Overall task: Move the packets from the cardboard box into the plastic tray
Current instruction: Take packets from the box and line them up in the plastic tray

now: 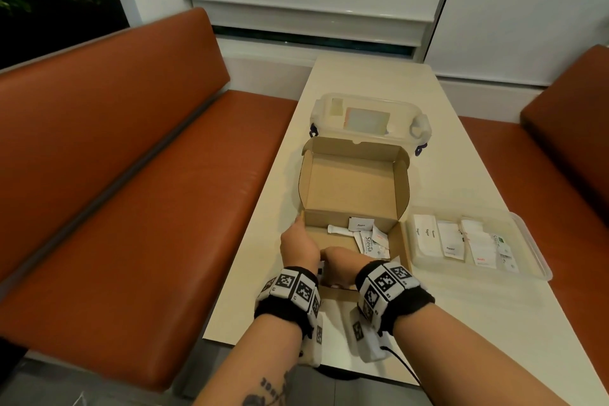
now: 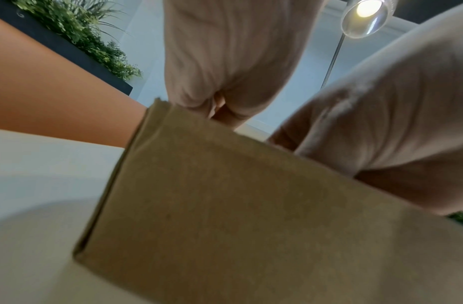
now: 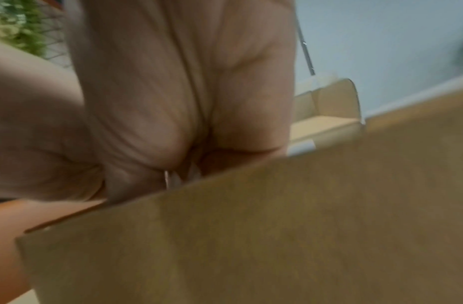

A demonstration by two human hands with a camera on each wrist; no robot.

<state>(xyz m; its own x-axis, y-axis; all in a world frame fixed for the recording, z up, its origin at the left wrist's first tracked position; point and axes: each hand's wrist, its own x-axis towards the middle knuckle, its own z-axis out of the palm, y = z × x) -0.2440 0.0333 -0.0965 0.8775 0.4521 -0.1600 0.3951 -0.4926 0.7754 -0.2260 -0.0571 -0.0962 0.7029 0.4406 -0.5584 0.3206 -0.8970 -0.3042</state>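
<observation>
Both hands are seen inside the cardboard box [image 1: 354, 188] on the table [image 1: 372, 82]: the right hand [image 1: 339, 265] dipped at its near wall, grip hidden; the left hand [image 1: 298, 242], a finger extended, at its left wall. Remaining packets [image 1: 369, 239] lie just beyond the right hand; the plastic tray [image 1: 527, 241] is set to the right.

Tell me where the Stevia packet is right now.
In the head view, the Stevia packet lies inside the cardboard box, toward its right side, just beyond the right hand and left of the plastic tray.
</observation>
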